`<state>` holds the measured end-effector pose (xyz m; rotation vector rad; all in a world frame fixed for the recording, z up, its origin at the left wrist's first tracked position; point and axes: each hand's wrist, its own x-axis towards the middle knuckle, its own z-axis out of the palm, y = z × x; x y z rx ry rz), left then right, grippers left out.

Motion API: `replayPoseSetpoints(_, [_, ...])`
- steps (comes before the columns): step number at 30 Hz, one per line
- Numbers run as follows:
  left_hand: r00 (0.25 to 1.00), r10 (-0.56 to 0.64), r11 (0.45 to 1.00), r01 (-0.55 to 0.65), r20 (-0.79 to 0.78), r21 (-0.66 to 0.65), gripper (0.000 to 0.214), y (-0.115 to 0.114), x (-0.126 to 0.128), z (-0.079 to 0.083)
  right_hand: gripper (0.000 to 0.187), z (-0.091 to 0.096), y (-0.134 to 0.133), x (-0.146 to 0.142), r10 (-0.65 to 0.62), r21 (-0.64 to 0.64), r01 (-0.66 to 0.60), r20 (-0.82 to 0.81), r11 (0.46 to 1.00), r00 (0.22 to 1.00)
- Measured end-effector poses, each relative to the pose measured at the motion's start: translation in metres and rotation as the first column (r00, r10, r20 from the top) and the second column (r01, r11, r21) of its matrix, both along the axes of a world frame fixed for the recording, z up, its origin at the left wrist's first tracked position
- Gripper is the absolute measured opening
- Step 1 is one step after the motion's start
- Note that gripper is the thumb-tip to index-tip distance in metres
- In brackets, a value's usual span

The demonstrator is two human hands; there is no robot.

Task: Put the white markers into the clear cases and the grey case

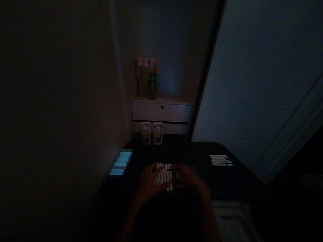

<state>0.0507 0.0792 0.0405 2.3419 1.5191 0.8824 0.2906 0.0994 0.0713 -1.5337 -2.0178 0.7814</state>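
Observation:
A row of white markers point(161, 176) lies side by side on the dark table, between my two hands. My left hand point(148, 181) reaches over its left part with fingers spread; the thumb crosses the lower ends and a fingertip touches near the tops. At the right end of the row, my right hand point(185, 176) has its index finger and thumb on a marker point(171, 185). A small green patch shows near that index finger. Beneath the right hand is a clear plastic case point(183, 188), partly covered by it. Dim light hides fine detail.
Several loose white markers point(220, 160) lie on the right of the table point(202, 151). Two clear packs point(145, 133) stand at the back before drawers point(161, 111). A bottle point(152, 86) stands above. A pale blurred patch point(121, 163) is at left, a clear bin point(232, 218) at lower right.

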Motion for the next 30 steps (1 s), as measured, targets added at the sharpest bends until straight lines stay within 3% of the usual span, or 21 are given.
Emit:
replayPoseSetpoints(10, [0.998,0.025,1.0,-0.025,0.052,0.018,0.061,0.003,0.0,-0.004,0.064,0.005,-0.004,-0.008,0.006,0.011,-0.006,-0.01,1.0,1.0])
replayPoseSetpoints(18, [0.997,-0.036,0.996,0.042,-0.068,0.084,0.045,-0.001,0.001,-0.001,0.067,-0.002,-0.002,-0.011,-0.054,0.034,0.055,-0.028,0.998,0.998])
replayPoseSetpoints(22, [0.989,-0.08,0.992,0.09,-0.124,0.083,0.046,-0.003,0.001,0.0,0.057,-0.004,-0.001,-0.01,-0.019,0.098,0.033,-0.144,0.995,0.989])
replayPoseSetpoints(24, [0.987,-0.088,0.992,0.1,-0.136,0.08,0.045,-0.004,0.001,0.0,0.046,-0.001,0.002,-0.002,-0.037,0.169,0.086,-0.271,0.982,0.962])
replayPoseSetpoints(27, [0.987,-0.077,0.993,0.088,-0.142,0.08,0.045,-0.004,0.002,0.001,0.044,0.002,0.004,0.027,-0.214,0.261,0.36,-0.457,0.895,0.863])
replayPoseSetpoints(30, [0.99,-0.063,0.993,0.074,-0.123,0.091,0.045,-0.004,0.003,0.001,0.049,-0.003,0.001,0.063,-0.46,0.316,0.653,-0.506,0.688,0.729])
